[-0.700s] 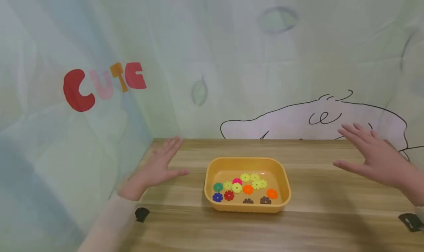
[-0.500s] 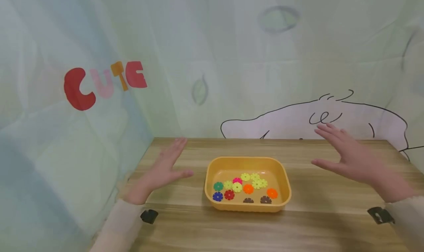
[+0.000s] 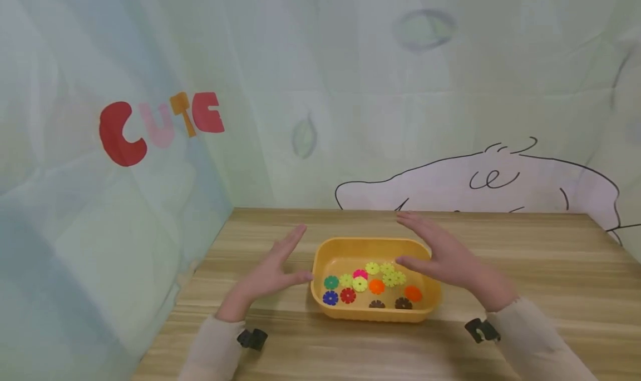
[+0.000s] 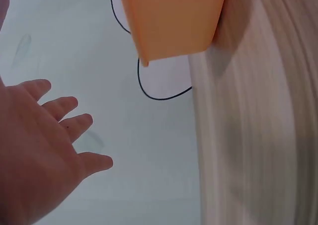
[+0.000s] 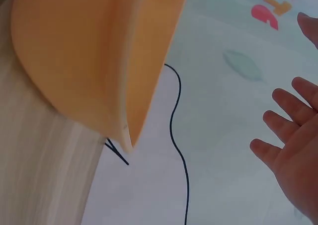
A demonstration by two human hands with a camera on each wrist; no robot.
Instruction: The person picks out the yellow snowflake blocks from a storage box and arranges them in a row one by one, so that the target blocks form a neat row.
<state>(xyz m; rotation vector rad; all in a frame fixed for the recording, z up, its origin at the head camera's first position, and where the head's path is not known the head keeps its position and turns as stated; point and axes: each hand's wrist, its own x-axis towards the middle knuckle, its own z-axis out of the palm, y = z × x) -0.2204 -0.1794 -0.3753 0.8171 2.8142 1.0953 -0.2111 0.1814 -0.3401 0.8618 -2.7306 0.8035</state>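
Note:
A yellow-orange plastic tub (image 3: 375,314) stands on the wooden table, its outer wall large in both wrist views. Inside lie several flat, notched plastic discs: a green disc (image 3: 331,282), a blue disc (image 3: 330,298), a red disc (image 3: 348,296), an orange disc (image 3: 376,286) and others in yellow, pink and brown. My left hand (image 3: 270,272) is spread beside the tub's left end, thumb tip right at the rim. My right hand (image 3: 450,261) reaches over the right end, thumb and fingers extended, overlapping the rim in the head view. Both hands hold nothing.
The wooden table (image 3: 541,270) runs back to a pale curtain (image 3: 350,92) with a line drawing on it. Another curtain with coloured letters (image 3: 122,133) hangs along the left side. A small black device (image 3: 252,339) sits at the left wrist, another at the right.
Both hands have moved inward to the tub, the right hand much farther, from well out at the right to over the tub's right end. The tub and discs have stayed put.

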